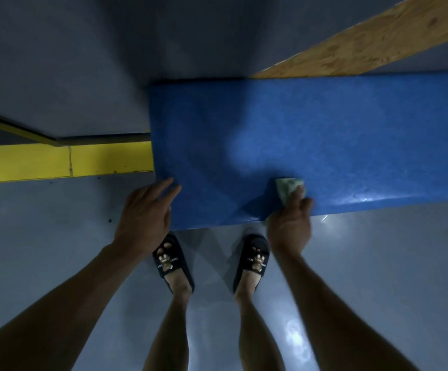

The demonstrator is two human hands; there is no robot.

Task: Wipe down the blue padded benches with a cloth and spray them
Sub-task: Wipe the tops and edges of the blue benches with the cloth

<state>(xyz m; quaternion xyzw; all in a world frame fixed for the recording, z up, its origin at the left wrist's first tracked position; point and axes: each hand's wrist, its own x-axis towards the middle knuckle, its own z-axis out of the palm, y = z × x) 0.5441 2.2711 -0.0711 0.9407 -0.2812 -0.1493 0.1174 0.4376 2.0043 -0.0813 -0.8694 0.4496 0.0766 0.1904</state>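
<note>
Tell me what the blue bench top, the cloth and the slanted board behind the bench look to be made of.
Blue bench top: likely vinyl over padding; smooth, faintly mottled, with a glossy highlight along its near edge. Cloth: soft, pale greenish fabric, crumpled under the right hand; the weave is blurred. Slanted board: looks like unfinished strand board or plywood, tan with flaky grain.

Cloth on bench near edge; plank seemingly behind bench.

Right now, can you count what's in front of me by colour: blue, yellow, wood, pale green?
Blue: 1, the padded bench
Yellow: 1, the painted beam
Wood: 1, the board
Pale green: 1, the cloth in the right hand
Total: 4
</note>
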